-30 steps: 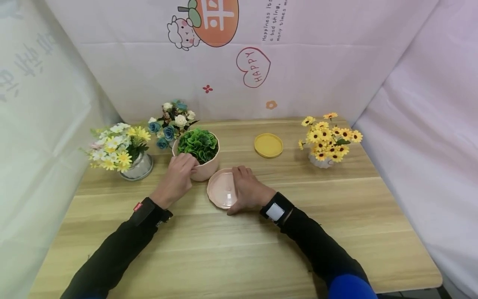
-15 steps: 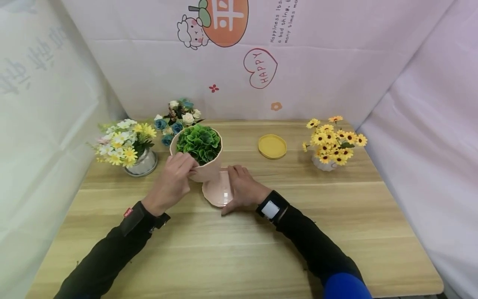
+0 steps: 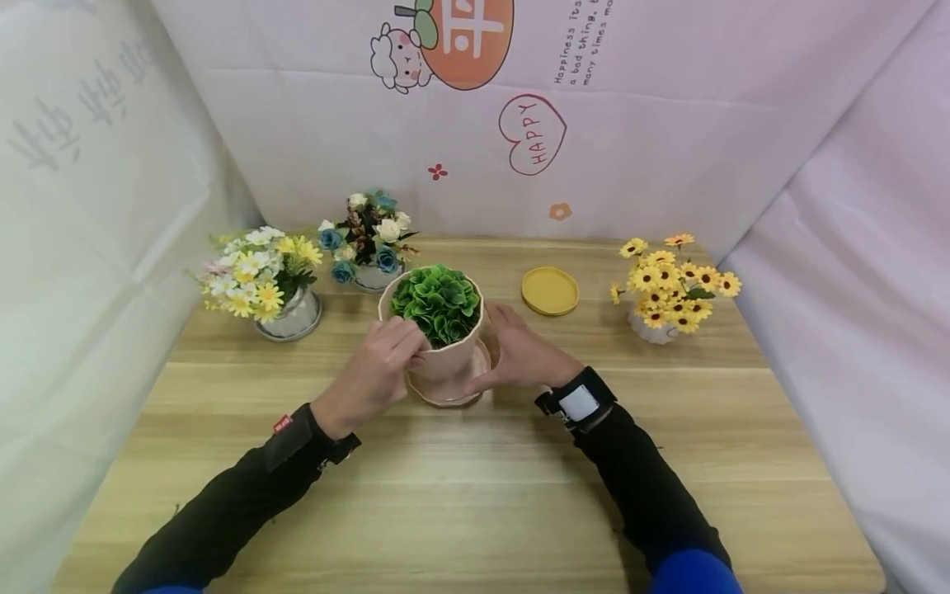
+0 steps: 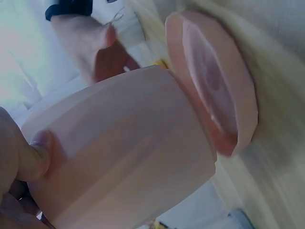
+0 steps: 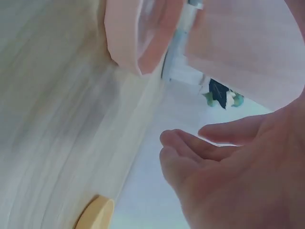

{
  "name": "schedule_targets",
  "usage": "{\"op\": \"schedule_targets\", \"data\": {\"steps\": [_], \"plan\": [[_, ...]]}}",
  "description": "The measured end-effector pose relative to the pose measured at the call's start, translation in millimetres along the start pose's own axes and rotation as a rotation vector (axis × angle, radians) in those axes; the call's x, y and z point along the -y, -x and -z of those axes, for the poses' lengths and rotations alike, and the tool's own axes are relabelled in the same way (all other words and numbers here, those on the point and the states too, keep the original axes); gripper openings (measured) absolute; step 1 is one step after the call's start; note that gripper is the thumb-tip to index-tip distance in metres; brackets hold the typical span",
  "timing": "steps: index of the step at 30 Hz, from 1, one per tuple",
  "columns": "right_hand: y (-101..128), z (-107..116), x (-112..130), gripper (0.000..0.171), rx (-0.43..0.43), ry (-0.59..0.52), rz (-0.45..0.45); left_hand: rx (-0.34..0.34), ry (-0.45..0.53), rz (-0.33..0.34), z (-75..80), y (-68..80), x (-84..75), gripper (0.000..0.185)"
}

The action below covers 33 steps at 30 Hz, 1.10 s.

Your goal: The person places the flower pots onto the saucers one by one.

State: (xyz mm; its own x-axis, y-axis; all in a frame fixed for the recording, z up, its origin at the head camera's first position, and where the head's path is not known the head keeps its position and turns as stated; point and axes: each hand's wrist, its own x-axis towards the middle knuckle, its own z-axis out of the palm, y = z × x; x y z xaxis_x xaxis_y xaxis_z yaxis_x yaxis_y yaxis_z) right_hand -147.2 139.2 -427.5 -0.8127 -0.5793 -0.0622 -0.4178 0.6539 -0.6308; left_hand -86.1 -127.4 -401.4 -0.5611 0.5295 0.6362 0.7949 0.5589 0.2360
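My left hand (image 3: 374,371) pinches the rim of a pink flowerpot (image 3: 448,363) that holds a leafy green plant (image 3: 438,301). In the left wrist view the thumb (image 4: 42,152) presses on the pot's outer wall near the rim. The pot hangs slightly tilted just above a pink saucer (image 4: 212,81), which lies on the table; a gap shows between them. Beside the pot, on its right, is my right hand (image 3: 523,351). Its fingers are loosely extended and hold nothing in the right wrist view, apart from the saucer.
A yellow saucer (image 3: 550,290) lies behind to the right on the wooden table (image 3: 475,495). Potted yellow flowers (image 3: 660,289) stand at the right. At the left are a pot of white and yellow flowers (image 3: 260,276) and one of blue and white roses (image 3: 367,235).
My left hand has lifted the pot and carried it right, over the pink saucer. My right hand has let go of the saucer and come up beside the pot. The head view has shifted slightly.
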Motion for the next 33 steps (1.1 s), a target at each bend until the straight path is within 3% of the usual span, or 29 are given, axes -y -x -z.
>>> {"op": "schedule_targets", "data": {"steps": [6,13,19,25,28,30,33], "plan": [[9,7,-1,0.142,-0.035,-0.049,0.093,0.035,0.018,-0.009,-13.1,2.8,-3.9,0.046],[11,0,5,0.136,-0.096,-0.262,0.191,0.087,-0.001,-0.012,-20.9,7.2,-7.6,0.045],[11,-12,7,0.141,-0.139,-0.415,0.188,0.097,-0.044,-0.037,-23.9,9.6,-8.7,0.038],[10,-20,7,0.148,-0.181,-0.418,0.155,0.079,-0.086,-0.036,-22.1,13.9,-7.1,0.036],[10,-23,9,0.153,-0.190,-0.402,0.117,0.028,-0.019,0.091,-16.1,16.4,-5.6,0.068],[11,-24,10,0.156,-0.198,-0.393,0.089,0.013,0.081,0.263,-11.7,17.5,-3.8,0.101],[12,-27,12,0.157,-0.222,-0.399,0.047,0.060,0.285,0.560,-9.0,17.1,0.3,0.134]]}}
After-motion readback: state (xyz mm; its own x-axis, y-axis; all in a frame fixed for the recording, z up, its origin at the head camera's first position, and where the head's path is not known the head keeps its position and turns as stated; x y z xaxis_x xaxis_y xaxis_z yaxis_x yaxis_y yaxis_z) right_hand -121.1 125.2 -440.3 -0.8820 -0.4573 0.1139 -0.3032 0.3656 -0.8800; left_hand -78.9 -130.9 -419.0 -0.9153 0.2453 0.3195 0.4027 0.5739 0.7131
